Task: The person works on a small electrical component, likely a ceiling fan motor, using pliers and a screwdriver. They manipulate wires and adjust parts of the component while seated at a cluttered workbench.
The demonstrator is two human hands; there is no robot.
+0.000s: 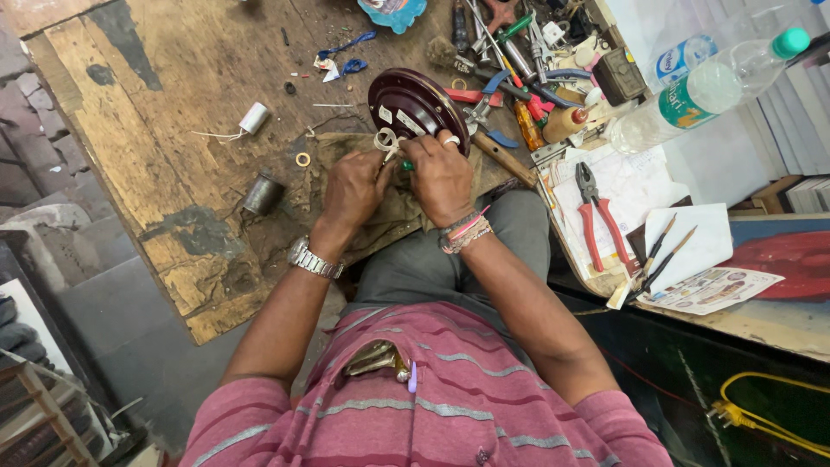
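The person sits at a scarred wooden worktop (164,104), both hands brought together over a dark maroon round motor housing (415,102) that leans on a rumpled olive cloth (363,207) at the worktop's near edge. The left hand (353,190) is closed around a loop of pale wire leads (388,141) that rises from the housing, thumb and fingers pinching it. The right hand (441,177) is curled narrow against the housing's lower rim, with a small green-tipped piece (405,164) just showing between the two hands; what exactly it grips cannot be made out.

The housing appears tilted rather than flat, so a firm pull on the leads could likely roll it off the cloth and toward the person's lap. The leads look thin, and a sharp tug or twist might snap one or tear it out where it enters the housing. The fingers work very close together, so a slip could jab a fingertip with the green-tipped piece.

Loose small parts lie close by: a brass ring (303,159), a grey metal cylinder (262,192) and a white spool of thread (253,118). An elbow sweep could knock them off the edge. The red-handled pliers (596,220) rest on papers to the right, well apart from the hands.
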